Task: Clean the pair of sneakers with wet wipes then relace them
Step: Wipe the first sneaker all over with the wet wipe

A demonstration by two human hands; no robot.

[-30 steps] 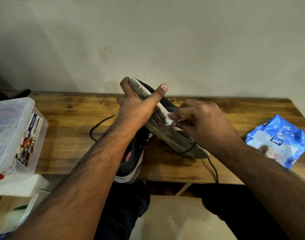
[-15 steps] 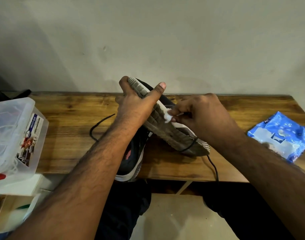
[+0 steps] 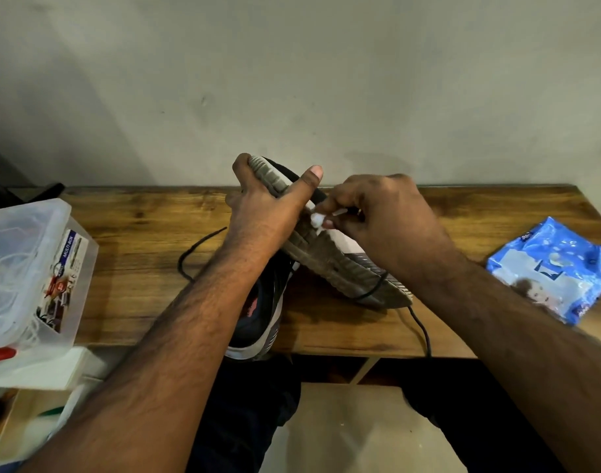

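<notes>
My left hand grips the upper end of a dark sneaker that is tipped on its side, grey ridged sole facing me, its lower end resting on the wooden table. My right hand pinches a small bunched white wet wipe and presses it against the white sole edge just below my left thumb. The second sneaker lies under my left forearm and hangs over the table's front edge. Black laces trail across the table.
A blue pack of wet wipes lies at the table's right end. A clear plastic box with a printed label stands at the left, over white cartons. A plain wall rises right behind the table. A lace hangs off the front edge.
My right hand has slid the wipe up along the sole edge toward my left thumb. The left hand and sneaker have held their place.
</notes>
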